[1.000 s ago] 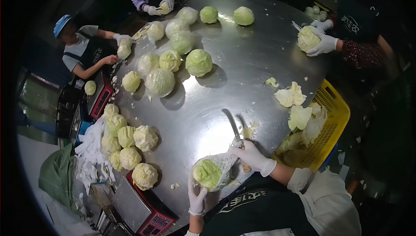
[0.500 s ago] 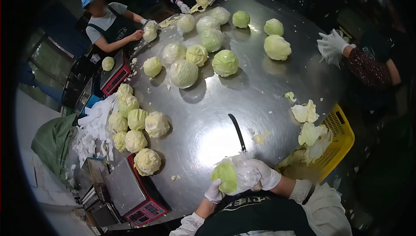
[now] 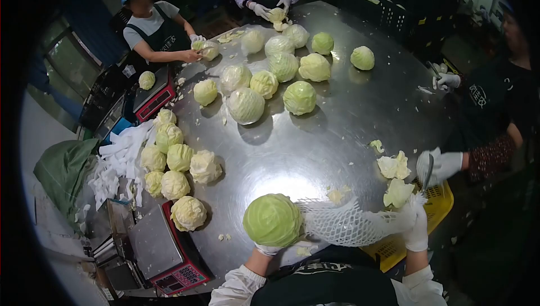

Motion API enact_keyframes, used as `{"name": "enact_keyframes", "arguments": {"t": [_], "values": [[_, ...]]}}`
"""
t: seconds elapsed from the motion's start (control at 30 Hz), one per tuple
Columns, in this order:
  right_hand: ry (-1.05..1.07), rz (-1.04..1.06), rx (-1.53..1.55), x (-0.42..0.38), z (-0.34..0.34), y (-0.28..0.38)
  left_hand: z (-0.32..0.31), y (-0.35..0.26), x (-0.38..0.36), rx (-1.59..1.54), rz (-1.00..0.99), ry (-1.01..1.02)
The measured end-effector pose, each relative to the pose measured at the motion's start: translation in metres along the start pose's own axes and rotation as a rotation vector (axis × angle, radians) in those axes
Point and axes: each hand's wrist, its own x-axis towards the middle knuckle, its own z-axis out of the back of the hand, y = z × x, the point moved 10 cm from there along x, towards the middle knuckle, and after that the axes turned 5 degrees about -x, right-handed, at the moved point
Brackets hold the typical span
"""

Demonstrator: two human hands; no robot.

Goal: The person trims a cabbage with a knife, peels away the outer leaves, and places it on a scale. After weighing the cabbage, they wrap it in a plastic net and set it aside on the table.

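Note:
My left hand [image 3: 269, 249], in a white glove, cups a green cabbage [image 3: 272, 220] from below, its fingers mostly hidden under the head. A white foam net sleeve [image 3: 349, 224] stretches to the right from the cabbage's side, long and narrow. At its far end my right hand [image 3: 415, 224], also gloved, is closed on the bunched net. The cabbage's left and top surfaces are bare, and the net's near end lies right at its right side. Under the net, a pale leaf scrap [image 3: 337, 194] shows on the steel table [image 3: 242, 165].
Trimmed cabbages [image 3: 188, 213] line the left side beside a red scale [image 3: 179, 275]. More cabbages [image 3: 246, 106], some netted, stand farther back. Beside my right hand is a yellow basket [image 3: 441, 207]; a co-worker's gloved hand [image 3: 444, 164] with a blade is close by. Two other people work opposite.
The net now stretches rightward from the cabbage, my right hand having moved right with it. The knife on the table no longer shows. A pale cabbage at the back has shifted left.

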Motion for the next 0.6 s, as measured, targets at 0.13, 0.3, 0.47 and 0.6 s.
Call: {"name": "enact_keyframes", "arguments": {"t": [0.13, 0.3, 0.47, 0.6], "values": [[-0.163, 0.116, 0.041, -0.006, 0.064, 0.030, 0.016, -0.014, -0.019, -0.276, 0.087, -0.053], [-0.071, 0.319, -2.008, -0.016, 0.113, 0.035, -0.005, -0.035, -0.015, 0.363, 0.074, -0.332], [-0.260, 0.573, -1.682, -0.038, 0.042, 0.035, -0.088, -0.036, 0.010, 2.007, -0.192, -0.192], [-0.080, 0.298, -1.617, -0.048, -0.045, 0.000, -0.110, -0.006, 0.012, 2.211, -0.156, 0.018]]}}
